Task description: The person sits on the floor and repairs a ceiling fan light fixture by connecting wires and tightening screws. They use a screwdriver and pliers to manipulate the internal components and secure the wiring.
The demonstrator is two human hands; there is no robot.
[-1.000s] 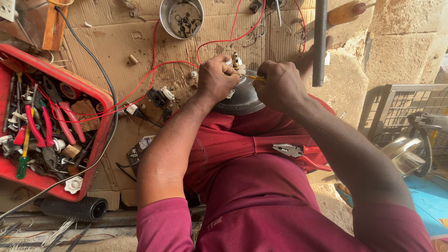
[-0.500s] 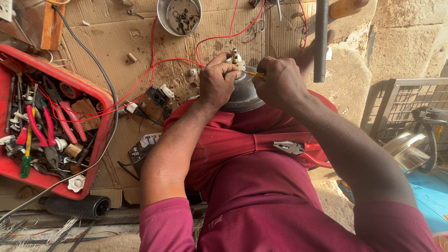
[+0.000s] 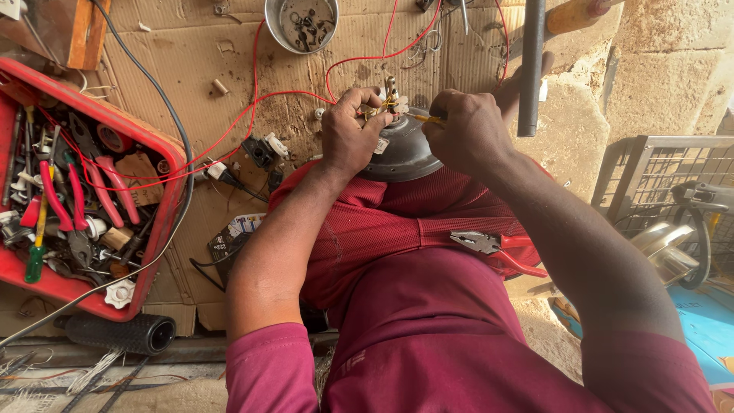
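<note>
A round grey metal motor housing point(image 3: 405, 153) rests on my lap, over a red cloth. My left hand point(image 3: 348, 138) grips its top left edge, fingers pinching the small wires point(image 3: 380, 109) at the hub. My right hand point(image 3: 466, 134) is closed on a thin yellow-handled tool point(image 3: 425, 118), its tip pointing at those wires. Red wires point(image 3: 252, 115) run from the hub across the cardboard. Red-handled pliers point(image 3: 497, 248) lie on my right thigh.
A red tray point(image 3: 164, 222) full of pliers, screwdrivers and parts sits at left. A metal bowl of small hardware point(image 3: 302, 23) stands at the top. A dark pipe point(image 3: 530, 69) hangs at right, a wire crate point(image 3: 650, 176) beyond. A black rubber grip point(image 3: 115, 334) lies below the tray.
Both hands stay at the motor hub; the fingers have shifted slightly on the wires, and the view has moved a little closer.
</note>
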